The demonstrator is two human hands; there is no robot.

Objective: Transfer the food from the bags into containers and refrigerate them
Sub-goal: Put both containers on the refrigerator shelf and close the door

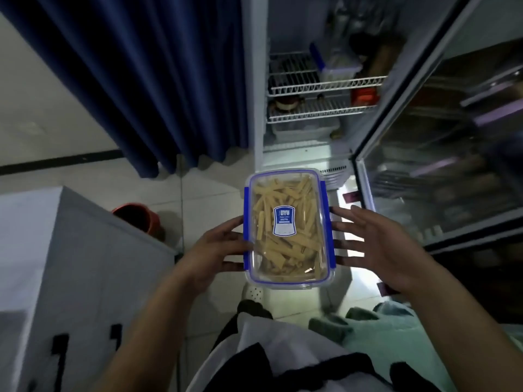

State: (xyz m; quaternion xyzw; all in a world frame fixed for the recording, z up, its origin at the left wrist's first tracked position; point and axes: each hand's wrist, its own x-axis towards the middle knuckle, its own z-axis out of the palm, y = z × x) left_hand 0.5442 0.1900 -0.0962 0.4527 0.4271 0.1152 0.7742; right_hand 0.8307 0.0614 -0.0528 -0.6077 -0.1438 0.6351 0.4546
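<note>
A clear rectangular container (288,230) with a blue-clipped lid and a blue label holds pale yellow food strips. I carry it in front of me, level, between both hands. My left hand (218,250) presses its left side, fingers spread along the edge. My right hand (379,244) presses its right side, fingers spread as well. Ahead stands the open refrigerator (319,80) with white wire shelves; its glass door (441,154) is swung out to the right.
Inside the fridge are a lidded container (336,66), a red item (365,96) and a white bin (305,131) at the bottom. A blue curtain (158,80) hangs on the left. A white cabinet (65,273) and a red bucket (138,216) stand at lower left.
</note>
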